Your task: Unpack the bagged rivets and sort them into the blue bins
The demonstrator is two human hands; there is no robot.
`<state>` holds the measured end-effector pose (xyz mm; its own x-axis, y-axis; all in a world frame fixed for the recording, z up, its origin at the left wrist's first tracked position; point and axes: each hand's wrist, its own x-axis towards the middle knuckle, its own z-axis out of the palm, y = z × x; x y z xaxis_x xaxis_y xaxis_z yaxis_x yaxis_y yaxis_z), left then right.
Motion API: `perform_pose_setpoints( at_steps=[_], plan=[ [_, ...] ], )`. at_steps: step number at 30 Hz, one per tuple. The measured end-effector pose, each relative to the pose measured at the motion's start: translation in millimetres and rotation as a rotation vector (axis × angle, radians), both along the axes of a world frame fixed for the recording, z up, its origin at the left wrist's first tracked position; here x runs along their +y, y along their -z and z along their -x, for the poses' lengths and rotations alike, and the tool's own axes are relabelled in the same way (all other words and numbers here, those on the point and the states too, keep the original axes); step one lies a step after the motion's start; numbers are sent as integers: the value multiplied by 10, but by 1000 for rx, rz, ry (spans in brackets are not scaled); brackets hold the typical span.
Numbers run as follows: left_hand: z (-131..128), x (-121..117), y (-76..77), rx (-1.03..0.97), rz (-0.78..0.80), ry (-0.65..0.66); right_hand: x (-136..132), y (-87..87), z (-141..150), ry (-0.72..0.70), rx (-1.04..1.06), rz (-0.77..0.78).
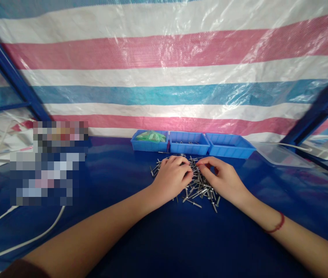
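A loose heap of silver blind rivets lies on the dark blue tabletop, pointing every which way. My left hand rests over the heap's left side, fingers curled and thumb close to the index finger; whatever they hold is hidden. On the right side my right hand has its thumb and index fingertips brought together at the rivets, in a pinch on what looks like one rivet. The two hands are a small gap apart, fingertips facing each other.
Behind the heap stand three blue bins in a row: the left bin holds a green plastic bag, the middle bin several rivets, then the right bin. A clear plastic sheet lies right. White cables run at left.
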<state>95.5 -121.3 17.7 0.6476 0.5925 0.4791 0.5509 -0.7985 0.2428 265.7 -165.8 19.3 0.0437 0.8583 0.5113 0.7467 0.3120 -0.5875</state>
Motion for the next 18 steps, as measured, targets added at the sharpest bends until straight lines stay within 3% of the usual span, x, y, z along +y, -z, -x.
perform_pose_setpoints(
  at_steps=[3, 6, 13, 18],
  plan=[
    [32, -10, -38, -110, -3, -59, -10, -19, -3, 2, 10, 0],
    [58, -52, -107, -245, 95, -71, -36, -45, 30, -39, 42, 41],
    [54, -202, -142, -488, 248, 44, -132, -139, 170, -209, 452, 150],
    [53, -226, -117, -527, 280, 89, -157, -148, 181, -223, 524, 118]
  ],
)
